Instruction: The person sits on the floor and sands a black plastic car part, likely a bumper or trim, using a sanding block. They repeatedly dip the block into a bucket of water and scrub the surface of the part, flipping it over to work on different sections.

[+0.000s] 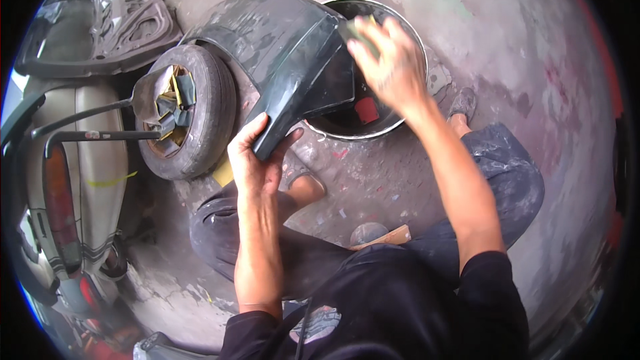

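A dark, wet-looking curved vehicle body panel (287,43) slants across the middle, its broad end resting near the tyre and its narrow end toward me. My left hand (259,150) grips that narrow end, thumb on one side and fingers on the other. My right hand (390,70), slightly blurred, is closed on a greenish sandpaper sheet (362,37) with a yellowish edge, at the panel's right edge. Beneath the panel and my right hand stands a round basin (425,60), partly covered by both. A red piece (366,110) shows inside the basin.
To the left a tyre (220,103) lies with folded sandpaper scraps (177,107) in its middle. Beyond it is a dark openwork panel (130,23). Other vehicle parts, including a long pale panel (103,147), crowd the left. A wooden strip (390,237) lies between my legs.
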A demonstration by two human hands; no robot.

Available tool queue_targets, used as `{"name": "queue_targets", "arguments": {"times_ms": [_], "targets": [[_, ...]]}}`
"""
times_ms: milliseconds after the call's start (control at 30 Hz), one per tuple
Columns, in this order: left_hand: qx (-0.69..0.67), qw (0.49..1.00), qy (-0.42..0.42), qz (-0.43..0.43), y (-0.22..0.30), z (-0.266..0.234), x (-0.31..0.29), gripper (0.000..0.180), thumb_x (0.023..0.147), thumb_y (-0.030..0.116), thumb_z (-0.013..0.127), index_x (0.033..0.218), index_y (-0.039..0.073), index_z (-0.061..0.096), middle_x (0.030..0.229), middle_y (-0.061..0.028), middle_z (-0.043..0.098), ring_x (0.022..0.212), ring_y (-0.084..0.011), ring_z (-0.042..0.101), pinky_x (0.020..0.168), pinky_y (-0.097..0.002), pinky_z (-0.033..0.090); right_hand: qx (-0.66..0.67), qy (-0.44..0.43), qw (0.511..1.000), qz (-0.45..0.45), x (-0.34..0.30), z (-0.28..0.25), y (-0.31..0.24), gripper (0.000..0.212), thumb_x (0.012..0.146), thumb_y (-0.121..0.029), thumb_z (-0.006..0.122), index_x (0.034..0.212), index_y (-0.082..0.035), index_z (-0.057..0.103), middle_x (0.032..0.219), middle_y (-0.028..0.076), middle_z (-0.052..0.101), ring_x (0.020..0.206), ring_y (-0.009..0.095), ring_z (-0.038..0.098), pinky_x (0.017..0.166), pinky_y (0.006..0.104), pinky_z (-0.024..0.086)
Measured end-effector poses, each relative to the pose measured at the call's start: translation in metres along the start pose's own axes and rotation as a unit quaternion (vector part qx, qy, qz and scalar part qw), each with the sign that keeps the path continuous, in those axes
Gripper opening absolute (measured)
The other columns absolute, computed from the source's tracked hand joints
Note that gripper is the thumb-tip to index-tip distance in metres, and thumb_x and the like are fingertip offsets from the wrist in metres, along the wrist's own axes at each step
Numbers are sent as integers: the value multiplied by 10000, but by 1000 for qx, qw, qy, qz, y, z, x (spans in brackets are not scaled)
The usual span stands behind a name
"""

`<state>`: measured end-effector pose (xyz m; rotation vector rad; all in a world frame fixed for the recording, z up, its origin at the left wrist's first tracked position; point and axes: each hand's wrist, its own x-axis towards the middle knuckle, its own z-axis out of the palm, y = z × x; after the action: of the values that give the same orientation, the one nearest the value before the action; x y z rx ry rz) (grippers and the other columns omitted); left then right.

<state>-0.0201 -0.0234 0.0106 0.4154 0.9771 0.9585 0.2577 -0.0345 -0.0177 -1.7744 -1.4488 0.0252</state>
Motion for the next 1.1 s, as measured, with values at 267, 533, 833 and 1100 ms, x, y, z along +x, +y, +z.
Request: {"name": "queue_targets", "arguments": {"times_ms": [267, 533, 833, 1100], "targets": [[-14, 999, -29, -8, 1, 1, 5, 260, 989, 104, 660, 1161, -88, 691, 1124, -227, 764, 1012, -343, 778, 851, -539, 690, -37, 43, 998, -40, 43, 21, 24, 345, 933, -323, 781, 1200, -104, 788, 1001, 151, 675, 875, 364, 716, 780, 477, 594], [-5, 1000, -28, -7, -1, -1, 2, 285, 977, 131, 668, 1200, -46, 674, 1178, -218, 726, 1129, -377, 725, 985, -605, 611, -52, -72, 989, -121, 17, -7, -8, 356, 938, -350, 769, 1235, -153, 787, 1030, 161, 688, 964, 342, 706, 828, 493, 575], [-141, 989, -47, 12, -11, 12, -2, 699, 1104, 559, 546, 1401, -74, 533, 1332, -244, 641, 1262, -381, 656, 1076, -612, 569, 37, -212, 932, -292, 29, 7, -90, 319, 919, -190, 774, 1237, -171, 751, 1100, 113, 733, 1054, 352, 696, 953, 445, 575], [-197, 980, -22, -2, -21, 14, 10, 828, 1077, 711, 447, 1470, -17, 485, 1402, -248, 624, 1249, -397, 671, 1072, -629, 560, 56, -202, 929, -304, 67, 13, -33, 294, 925, -185, 785, 1212, -121, 784, 1098, 101, 773, 1069, 330, 713, 972, 431, 589]]}}
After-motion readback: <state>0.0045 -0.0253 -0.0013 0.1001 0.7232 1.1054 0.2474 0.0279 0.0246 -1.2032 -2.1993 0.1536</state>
